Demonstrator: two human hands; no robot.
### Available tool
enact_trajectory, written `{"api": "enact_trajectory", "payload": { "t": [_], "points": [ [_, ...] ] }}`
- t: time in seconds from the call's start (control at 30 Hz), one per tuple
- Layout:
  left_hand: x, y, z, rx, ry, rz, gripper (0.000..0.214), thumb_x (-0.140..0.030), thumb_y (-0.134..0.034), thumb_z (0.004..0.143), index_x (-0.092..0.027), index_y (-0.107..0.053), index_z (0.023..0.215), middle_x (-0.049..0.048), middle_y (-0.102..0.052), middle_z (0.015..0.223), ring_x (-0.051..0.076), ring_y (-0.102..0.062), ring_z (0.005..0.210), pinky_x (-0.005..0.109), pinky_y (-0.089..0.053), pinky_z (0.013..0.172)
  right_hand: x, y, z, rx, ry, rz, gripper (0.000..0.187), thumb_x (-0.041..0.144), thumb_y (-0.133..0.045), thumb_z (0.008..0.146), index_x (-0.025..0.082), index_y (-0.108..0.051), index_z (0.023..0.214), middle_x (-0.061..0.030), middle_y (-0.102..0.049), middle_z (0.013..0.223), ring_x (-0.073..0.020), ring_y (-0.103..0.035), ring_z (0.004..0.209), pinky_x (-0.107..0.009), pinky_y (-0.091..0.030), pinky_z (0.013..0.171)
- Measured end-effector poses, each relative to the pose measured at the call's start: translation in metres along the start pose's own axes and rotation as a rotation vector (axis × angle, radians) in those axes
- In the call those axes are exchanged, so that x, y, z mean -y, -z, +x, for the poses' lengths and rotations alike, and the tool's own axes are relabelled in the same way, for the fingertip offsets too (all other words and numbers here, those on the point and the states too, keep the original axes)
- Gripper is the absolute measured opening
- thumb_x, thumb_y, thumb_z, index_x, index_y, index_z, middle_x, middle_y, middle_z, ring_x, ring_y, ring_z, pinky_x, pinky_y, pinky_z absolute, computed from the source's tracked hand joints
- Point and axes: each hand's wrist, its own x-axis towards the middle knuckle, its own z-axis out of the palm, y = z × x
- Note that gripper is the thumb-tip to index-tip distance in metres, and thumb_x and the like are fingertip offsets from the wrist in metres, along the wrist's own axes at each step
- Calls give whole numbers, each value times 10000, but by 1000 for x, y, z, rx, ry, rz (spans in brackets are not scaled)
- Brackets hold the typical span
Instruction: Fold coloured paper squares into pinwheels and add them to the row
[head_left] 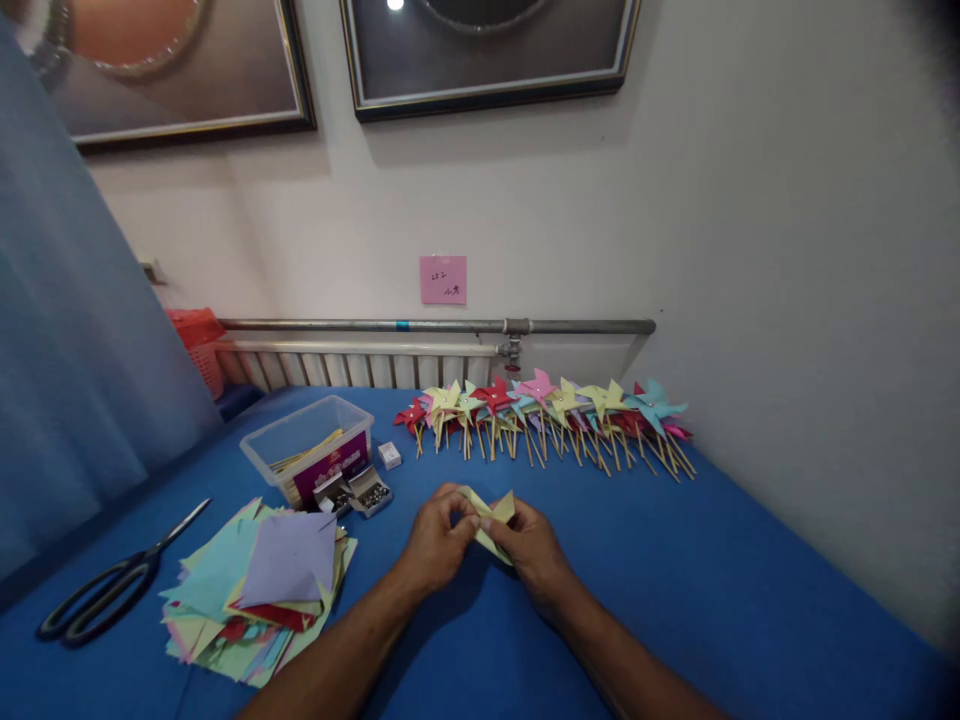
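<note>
Both of my hands hold one pale yellow paper pinwheel piece (501, 511) over the blue table cover. My left hand (441, 538) pinches its left side between thumb and fingers. On the other side, my right hand (534, 552) grips the paper with the thumb pressed near its middle. Some of the paper's points stand up, bent inward. Whether a pin is in the paper is hidden by the fingers. Left of my hands lies a pile of coloured paper squares (292, 560) with cut corners, a purple one on top.
Black-handled scissors (124, 585) lie at the left. A clear plastic box (307, 450) holds thin sticks. Beside it are open small boxes of pins (370, 491) and a small white box (389, 455). Finished pinwheels (555, 405) lie in a row along the back, before a radiator (360, 365).
</note>
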Motion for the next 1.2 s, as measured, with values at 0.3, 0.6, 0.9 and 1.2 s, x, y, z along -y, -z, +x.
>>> {"api": "enact_trajectory", "payload": {
  "t": [0.3,0.6,0.9,1.2],
  "points": [
    [-2,-2,0,-31,27,27,120,-161,-566,781,-174,-548,664,19,-585,855,156,-567,798,272,-432,756,4,-3,-3,-19,14,-45,427,545,-819,573,209,-565,647,60,-501,539,-106,-398,507,-244,-291,505],
    [0,-2,-1,-47,44,50,112,-154,-574,764,-178,-553,656,3,-578,819,151,-563,785,268,-430,753,7,-5,-6,-23,28,-56,387,504,-808,606,217,-550,616,63,-486,525,-107,-391,503,-243,-283,499],
    [1,-4,-1,-65,51,91,137,-156,-563,775,-178,-524,646,-3,-554,806,139,-544,760,257,-413,722,1,-4,-5,-29,50,-105,346,485,-778,646,215,-561,625,59,-498,544,-113,-412,524,-242,-311,516],
    [-5,-1,-1,-245,-18,136,49,-198,-589,781,-191,-593,733,34,-628,923,181,-582,890,299,-437,832,0,-2,-1,-102,27,9,378,497,-814,628,198,-671,811,-5,-681,695,-184,-577,625,-286,-438,600]
  ]
}}
